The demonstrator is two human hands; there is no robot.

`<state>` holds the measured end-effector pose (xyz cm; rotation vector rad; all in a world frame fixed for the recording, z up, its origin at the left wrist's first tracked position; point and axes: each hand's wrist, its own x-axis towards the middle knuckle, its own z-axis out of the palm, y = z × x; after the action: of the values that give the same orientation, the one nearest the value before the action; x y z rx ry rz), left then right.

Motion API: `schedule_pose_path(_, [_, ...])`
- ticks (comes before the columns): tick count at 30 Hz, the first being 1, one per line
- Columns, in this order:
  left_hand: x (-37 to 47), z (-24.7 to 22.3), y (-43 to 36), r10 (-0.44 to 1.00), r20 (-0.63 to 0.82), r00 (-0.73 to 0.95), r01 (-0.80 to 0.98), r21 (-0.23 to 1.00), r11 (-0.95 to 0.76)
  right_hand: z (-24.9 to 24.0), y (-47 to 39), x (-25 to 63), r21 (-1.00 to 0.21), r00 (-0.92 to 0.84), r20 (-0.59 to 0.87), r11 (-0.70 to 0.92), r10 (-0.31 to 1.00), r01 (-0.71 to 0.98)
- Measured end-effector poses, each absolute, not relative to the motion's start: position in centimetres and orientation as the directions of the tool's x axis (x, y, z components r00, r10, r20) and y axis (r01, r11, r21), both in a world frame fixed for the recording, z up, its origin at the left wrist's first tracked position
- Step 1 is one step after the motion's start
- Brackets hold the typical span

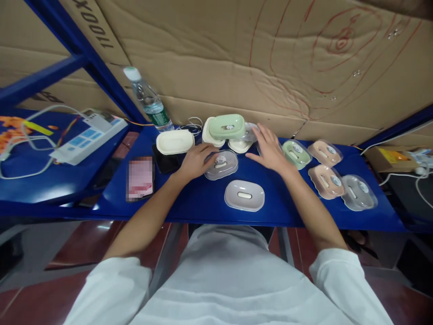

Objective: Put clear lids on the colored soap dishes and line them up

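At the centre of the frame, the left hand [198, 161] has its fingers bent over the left edge of a grey oval soap dish with a clear cover [230, 170]; whether it grips the dish or only touches it, I cannot tell. The right hand [273, 152], just right of centre, is spread, thumb well apart from the fingers, with its fingertips at a clear plastic cover [249, 133]; contact there is uncertain. Left of that cover, a pale green soap dish [216, 131] overlaps a cream oval tray [206, 136], and another cream piece [239, 146] shows beneath the cover. Below the hands, a lilac-grey oval dish [233, 201] lies on the blue counter [203, 205], a white bar-shaped insert in its middle. At centre right stand four clear-covered dishes: one green [294, 158], two peach [321, 155] and one grey [355, 198], each with a round label on its cover. Left of centre, a cream oval container [175, 141] sits partly over a dark phone [165, 163]. At upper left, a capped plastic bottle [150, 101] leans in view, partly filled with clear liquid.
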<state>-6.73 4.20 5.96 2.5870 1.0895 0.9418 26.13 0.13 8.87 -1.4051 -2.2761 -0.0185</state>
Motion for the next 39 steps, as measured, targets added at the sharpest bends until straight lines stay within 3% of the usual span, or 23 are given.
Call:
schedule_pose_path(6, [-7.1, 5.4, 4.3, 0.699, 0.502, 0.509, 0.57, 0.412, -0.711, 8.5, 10.3, 24.6, -0.245, -0.424, 0.243, 0.478, 0.873, 0.843])
schedule_pose_path(11, [-7.2, 5.0, 4.2, 0.678, 0.433, 0.594, 0.58, 0.354, -0.734, 10.3, 10.4, 27.3, -0.3, -0.387, 0.324, 0.482, 0.863, 0.823])
schedule_pose_path(17, [-6.8, 5.0, 3.7, 0.701, 0.427, 0.572, 0.595, 0.372, -0.712, 12.8, 2.0, 30.9, -0.306, -0.263, 0.508, 0.458, 0.82, 0.835])
schedule_pose_path(20, [-6.6, 5.2, 3.6, 0.718, 0.437, 0.541, 0.617, 0.374, -0.692, 10.2, -5.8, 30.6, -0.339, -0.102, 0.635, 0.394, 0.766, 0.854])
schedule_pose_path(23, [-6.6, 5.3, 3.5, 0.702, 0.47, 0.535, 0.618, 0.348, -0.705, 6.1, -13.2, 30.0, -0.399, 0.005, 0.635, 0.322, 0.773, 0.858])
schedule_pose_path(27, [-5.7, 5.5, 1.9, 0.588, 0.585, 0.559, 0.543, 0.277, -0.792, 2.4, -18.7, 29.5, -0.459, 0.136, 0.589, 0.191, 0.797, 0.868])
schedule_pose_path(29, [-4.5, 5.4, 0.2, 0.441, 0.607, 0.661, 0.421, 0.187, -0.888, 1.8, -19.4, 29.4, -0.503, 0.19, 0.556, 0.145, 0.809, 0.852])
schedule_pose_path(31, [-2.8, 5.2, -1.7, 0.238, 0.551, 0.8, 0.221, 0.098, -0.97, 1.7, -19.5, 29.4, -0.521, 0.213, 0.544, 0.128, 0.811, 0.844])
schedule_pose_path(33, [-1.4, 4.7, -3.3, 0.089, 0.458, 0.885, 0.051, 0.094, -0.994, 1.9, -19.4, 29.3, -0.526, 0.204, 0.544, 0.142, 0.814, 0.839])
schedule_pose_path(36, [-0.2, 3.7, -4.2, 0.088, 0.433, 0.897, 0.008, 0.182, -0.983, 2.0, -19.7, 28.8, -0.544, 0.17, 0.551, 0.197, 0.817, 0.815])
schedule_pose_path(39, [-0.2, 2.9, -3.7, 0.196, 0.56, 0.805, 0.04, 0.278, -0.96, 2.1, -20.0, 27.7, -0.547, 0.046, 0.525, 0.296, 0.85, 0.783])
